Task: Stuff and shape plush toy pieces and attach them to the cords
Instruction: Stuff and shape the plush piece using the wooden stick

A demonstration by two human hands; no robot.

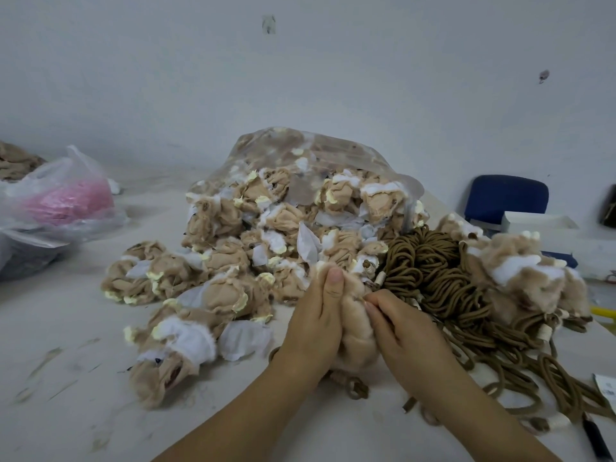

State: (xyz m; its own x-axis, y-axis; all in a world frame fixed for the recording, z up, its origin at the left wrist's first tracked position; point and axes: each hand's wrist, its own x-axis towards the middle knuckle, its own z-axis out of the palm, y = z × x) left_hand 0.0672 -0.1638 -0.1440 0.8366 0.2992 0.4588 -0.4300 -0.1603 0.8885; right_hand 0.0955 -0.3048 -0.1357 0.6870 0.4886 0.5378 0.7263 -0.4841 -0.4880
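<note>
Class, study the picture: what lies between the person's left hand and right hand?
In the head view, a tan plush piece fills the gap between the left hand and the right hand, and both hands hold it.

Dim, flat, bluish light; soft shadows; wide-angle bending at edges (slightly blurry).

Two hands, the left hand [316, 315] and right hand [410, 331], hold one piece [355, 335]. Loose pieces [230, 255] on the one table [66, 328]: too many to count. One clear bag [300, 151], one cord tangle [433, 271], one pink-filled bag [63, 198], one blue chair [506, 195].
</note>
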